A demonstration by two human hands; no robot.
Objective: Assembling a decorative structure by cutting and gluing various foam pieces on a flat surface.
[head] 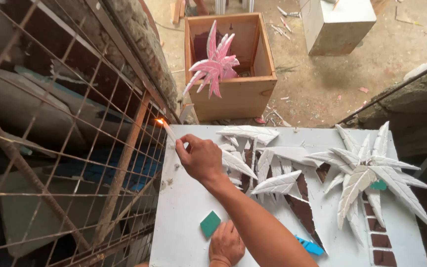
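My right hand (201, 159) reaches across to the far left edge of a white board (184, 207) and grips a thin white candle (168, 130). A small flame (159, 120) burns at the candle's tip, close to a rusty wire mesh (75, 148). My left hand (227, 244) rests on the board's near edge, under my right forearm, fingers curled, holding nothing. It lies beside a green square piece (210, 223). White palm-leaf cut-outs (258, 163) with brown trunk pieces (302, 207) lie on the board just right of my right hand.
A second white palm (366, 173) with a brick-like trunk lies at the board's right. A small blue piece (310, 245) lies near the front. Beyond the board, an open wooden box (233, 94) holds a pink palm crown (213, 66). A grey block (337, 24) stands on the littered ground.
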